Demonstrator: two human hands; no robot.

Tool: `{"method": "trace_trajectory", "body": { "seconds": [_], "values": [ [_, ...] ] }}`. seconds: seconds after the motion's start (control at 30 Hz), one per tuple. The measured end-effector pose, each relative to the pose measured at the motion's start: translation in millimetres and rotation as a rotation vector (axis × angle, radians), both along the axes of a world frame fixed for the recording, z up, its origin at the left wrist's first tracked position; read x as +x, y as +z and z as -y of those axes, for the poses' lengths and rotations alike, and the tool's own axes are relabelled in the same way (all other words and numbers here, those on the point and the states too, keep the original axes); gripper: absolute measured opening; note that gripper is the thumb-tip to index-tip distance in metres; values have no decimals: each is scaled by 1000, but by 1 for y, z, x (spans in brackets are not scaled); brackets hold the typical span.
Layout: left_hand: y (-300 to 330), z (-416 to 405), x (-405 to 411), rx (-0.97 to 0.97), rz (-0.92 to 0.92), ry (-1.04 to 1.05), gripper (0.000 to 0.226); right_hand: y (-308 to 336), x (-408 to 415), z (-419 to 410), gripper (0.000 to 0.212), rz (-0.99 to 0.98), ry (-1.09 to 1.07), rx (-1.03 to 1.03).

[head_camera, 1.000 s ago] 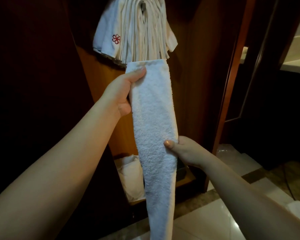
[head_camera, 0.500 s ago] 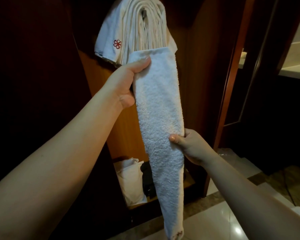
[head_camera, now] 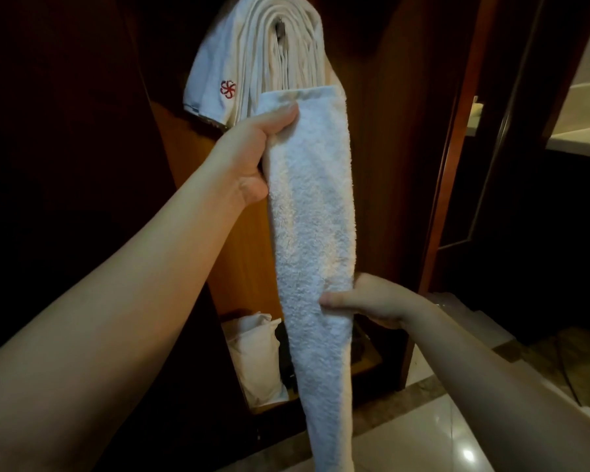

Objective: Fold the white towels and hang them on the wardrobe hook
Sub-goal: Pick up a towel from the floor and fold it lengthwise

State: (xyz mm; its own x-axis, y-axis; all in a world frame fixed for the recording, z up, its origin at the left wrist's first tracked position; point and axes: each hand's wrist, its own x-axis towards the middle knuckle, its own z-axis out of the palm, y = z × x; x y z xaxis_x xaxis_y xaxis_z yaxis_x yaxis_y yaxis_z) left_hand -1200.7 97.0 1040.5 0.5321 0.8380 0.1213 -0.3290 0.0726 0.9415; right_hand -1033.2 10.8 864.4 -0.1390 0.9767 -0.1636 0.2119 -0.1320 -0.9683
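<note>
Towel (head_camera: 314,212) is folded into a long narrow strip and held up vertically in front of the open wardrobe (head_camera: 382,165). Left hand (head_camera: 249,158) grips its top end, thumb across the front, just below the bundle of hung towels (head_camera: 273,59) draped over the hook (head_camera: 280,27). Right hand (head_camera: 365,301) pinches the strip lower down on the right edge, thumb in front, other fingers hidden behind. Tail hangs free past the bottom of the frame.

Step, as I read it: folding done, hanging in progress. Next move needs the top end lifted above the hook and laid over it, on top of the stack. Hook is nearly buried, so there's a risk of slipping off or dislodging the others.

Containers: wardrobe's lower shelf (head_camera: 368,362) holds a white bag (head_camera: 256,356) on the left and something dark beside it, too dim to identify.
</note>
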Motion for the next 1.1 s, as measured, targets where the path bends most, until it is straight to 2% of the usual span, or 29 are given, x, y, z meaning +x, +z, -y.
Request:
{"method": "trace_trajectory", "body": {
  "seconds": [0.1,0.23,0.33,0.43,0.53,0.6,0.67,0.8,0.9,1.0,1.1],
  "values": [
    [3,-9,4,-2,-27,35,30,-7,-2,-1,64,46,82,-121],
    [3,-26,9,-33,-81,88,29,-16,-10,2,33,122,98,-140],
    [-1,-39,12,-40,-150,145,35,-19,-17,5,49,163,131,-103],
    [-5,-54,12,-57,-193,195,47,-19,-21,11,51,62,81,-72],
    [-9,-68,12,-84,-220,234,56,-32,-26,15,42,-313,19,-102],
    [-13,-73,14,-107,-231,247,56,-45,-28,14,57,-610,-6,-170],
    [-19,-79,17,-126,-244,254,51,-51,-28,14,71,-744,31,-230],
    [-31,-87,24,-154,-254,255,37,-52,-22,14,94,-599,107,-330],
    [-41,-97,29,-156,-290,282,35,-45,-17,13,99,-504,128,-348],
    [-60,-113,31,-164,-368,291,44,-32,-12,14,90,-540,127,-321],
    [-88,-120,31,-163,-520,196,61,-11,-11,13,62,-571,51,-226]
  ]
}}
